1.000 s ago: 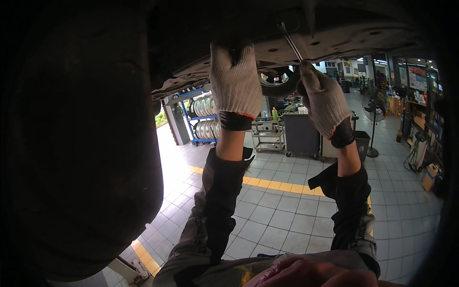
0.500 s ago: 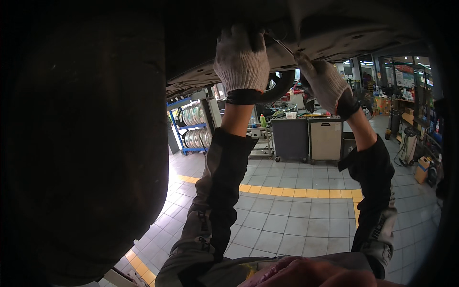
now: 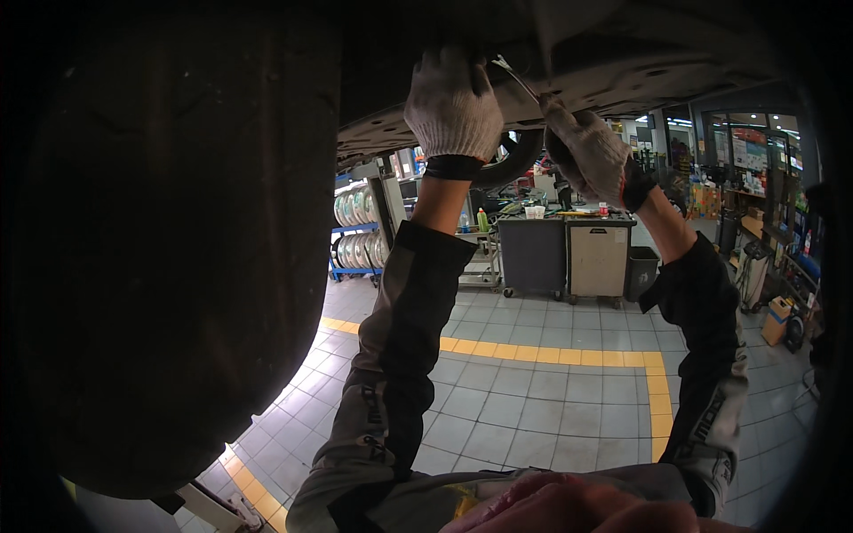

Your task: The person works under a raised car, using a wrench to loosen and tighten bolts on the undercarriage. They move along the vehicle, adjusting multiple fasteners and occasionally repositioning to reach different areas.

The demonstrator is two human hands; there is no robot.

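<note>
My grey-white, knit-gloved right grip (image 3: 586, 153) is clamped on a slim, silver metal tool (image 3: 520, 78), its tip up just beside my matching knit-gloved left hand (image 3: 454, 108). That hand's fingertips sink into shadow, so I cannot tell whether they hold anything. Working overhead, I do best to steady the shaft and guide it gently beneath the vehicle's dark underside (image 3: 640, 78). Around me: a grey, square-tiled floor (image 3: 524, 404) and a dark-grey, wheeled cabinet (image 3: 531, 256)
</note>
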